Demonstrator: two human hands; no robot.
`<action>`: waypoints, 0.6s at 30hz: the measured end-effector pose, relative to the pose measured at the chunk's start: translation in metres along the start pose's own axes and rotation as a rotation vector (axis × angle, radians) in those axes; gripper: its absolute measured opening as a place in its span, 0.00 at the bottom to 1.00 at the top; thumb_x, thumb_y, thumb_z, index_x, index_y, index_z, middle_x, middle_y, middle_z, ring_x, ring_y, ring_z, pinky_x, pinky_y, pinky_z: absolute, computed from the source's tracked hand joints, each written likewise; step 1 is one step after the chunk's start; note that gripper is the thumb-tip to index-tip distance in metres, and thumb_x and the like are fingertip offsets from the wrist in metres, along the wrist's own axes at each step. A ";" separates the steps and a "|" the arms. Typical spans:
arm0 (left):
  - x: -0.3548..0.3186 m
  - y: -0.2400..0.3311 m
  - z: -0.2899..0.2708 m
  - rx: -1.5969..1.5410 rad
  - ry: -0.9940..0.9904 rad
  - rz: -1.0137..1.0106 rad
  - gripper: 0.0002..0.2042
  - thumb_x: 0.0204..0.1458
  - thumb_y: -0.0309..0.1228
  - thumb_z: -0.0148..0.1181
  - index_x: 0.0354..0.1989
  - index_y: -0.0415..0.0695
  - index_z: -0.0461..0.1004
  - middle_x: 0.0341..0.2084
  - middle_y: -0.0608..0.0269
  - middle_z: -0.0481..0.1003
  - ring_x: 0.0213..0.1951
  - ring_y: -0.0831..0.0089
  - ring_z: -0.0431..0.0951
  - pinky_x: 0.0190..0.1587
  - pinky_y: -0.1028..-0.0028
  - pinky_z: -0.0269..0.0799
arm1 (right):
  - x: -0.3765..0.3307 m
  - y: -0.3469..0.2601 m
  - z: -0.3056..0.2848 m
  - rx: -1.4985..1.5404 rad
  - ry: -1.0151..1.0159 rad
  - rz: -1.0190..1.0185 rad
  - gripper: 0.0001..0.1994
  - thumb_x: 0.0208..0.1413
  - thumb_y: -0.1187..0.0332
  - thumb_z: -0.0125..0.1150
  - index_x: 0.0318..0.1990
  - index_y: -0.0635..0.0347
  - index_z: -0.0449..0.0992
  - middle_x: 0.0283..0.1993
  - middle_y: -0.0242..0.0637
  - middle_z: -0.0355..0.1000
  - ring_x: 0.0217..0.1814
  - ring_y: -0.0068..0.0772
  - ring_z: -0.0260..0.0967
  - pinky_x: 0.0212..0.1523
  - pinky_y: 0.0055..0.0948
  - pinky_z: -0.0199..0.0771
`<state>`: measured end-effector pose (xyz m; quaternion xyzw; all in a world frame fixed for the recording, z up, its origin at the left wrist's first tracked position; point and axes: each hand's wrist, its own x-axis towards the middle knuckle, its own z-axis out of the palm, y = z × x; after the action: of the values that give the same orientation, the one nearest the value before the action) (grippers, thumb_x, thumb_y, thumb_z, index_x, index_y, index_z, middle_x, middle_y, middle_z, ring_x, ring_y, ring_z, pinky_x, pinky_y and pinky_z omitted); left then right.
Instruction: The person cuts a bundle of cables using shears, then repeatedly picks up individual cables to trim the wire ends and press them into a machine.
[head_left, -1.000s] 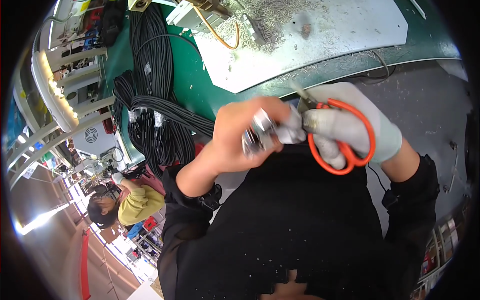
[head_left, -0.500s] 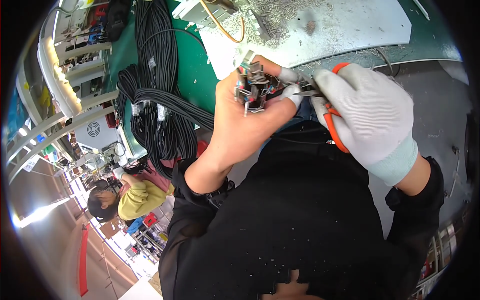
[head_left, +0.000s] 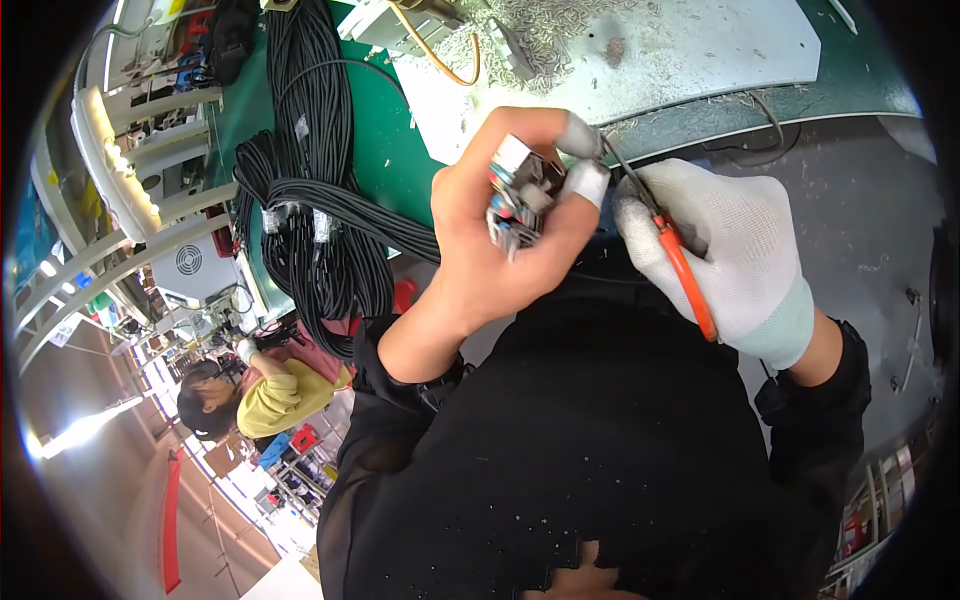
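Observation:
My left hand [head_left: 490, 225] is bare except for whitish covers on the thumb and index finger. It is closed around a bunch of metal-shelled cable connectors [head_left: 528, 195] with small coloured wires among them. My right hand [head_left: 735, 235], in a white knitted glove, grips an orange-handled tool [head_left: 688, 285] with slim metal jaws. Whether these are pliers or scissors I cannot tell. The jaws point up and left, their tip close to my left fingertips. Whatever lies between those fingertips is too small to make out.
Thick bundles of black cable [head_left: 320, 120] lie on the green bench [head_left: 385, 150] at left. Many small metallic pieces [head_left: 545, 40] are scattered over a white board [head_left: 700, 55], beside a grey device [head_left: 400, 25]. A person in a yellow top [head_left: 285, 400] works farther left.
The tool has turned from pointing left to pointing up and left, with my right hand slightly lower. My left hand has tilted, turning the connectors.

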<state>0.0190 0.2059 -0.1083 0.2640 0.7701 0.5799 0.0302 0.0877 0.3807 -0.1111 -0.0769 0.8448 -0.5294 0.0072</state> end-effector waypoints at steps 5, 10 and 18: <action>-0.014 -0.011 -0.009 0.184 -0.464 0.084 0.11 0.43 0.18 0.60 0.36 0.40 0.70 0.24 0.69 0.73 0.26 0.87 0.70 0.28 0.84 0.66 | 0.000 0.002 -0.028 0.145 0.370 -0.016 0.07 0.51 0.72 0.59 0.36 0.64 0.74 0.26 0.43 0.71 0.25 0.41 0.69 0.29 0.25 0.68; -0.009 -0.009 -0.015 0.010 -0.227 -0.206 0.11 0.43 0.17 0.61 0.34 0.41 0.67 0.26 0.69 0.72 0.27 0.86 0.70 0.29 0.83 0.66 | 0.002 -0.003 -0.007 -0.069 0.167 0.050 0.09 0.50 0.72 0.59 0.40 0.63 0.75 0.29 0.45 0.72 0.30 0.41 0.71 0.31 0.25 0.68; -0.009 -0.008 -0.011 0.061 -0.170 -0.159 0.15 0.39 0.14 0.64 0.33 0.40 0.66 0.24 0.71 0.70 0.25 0.88 0.67 0.28 0.86 0.64 | 0.004 0.000 0.008 -0.277 0.056 -0.040 0.08 0.50 0.71 0.58 0.37 0.64 0.74 0.24 0.42 0.70 0.22 0.34 0.68 0.25 0.26 0.66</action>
<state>0.0198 0.1912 -0.1149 0.2512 0.8005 0.5275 0.1334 0.0847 0.3729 -0.1148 -0.0790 0.9080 -0.4097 -0.0377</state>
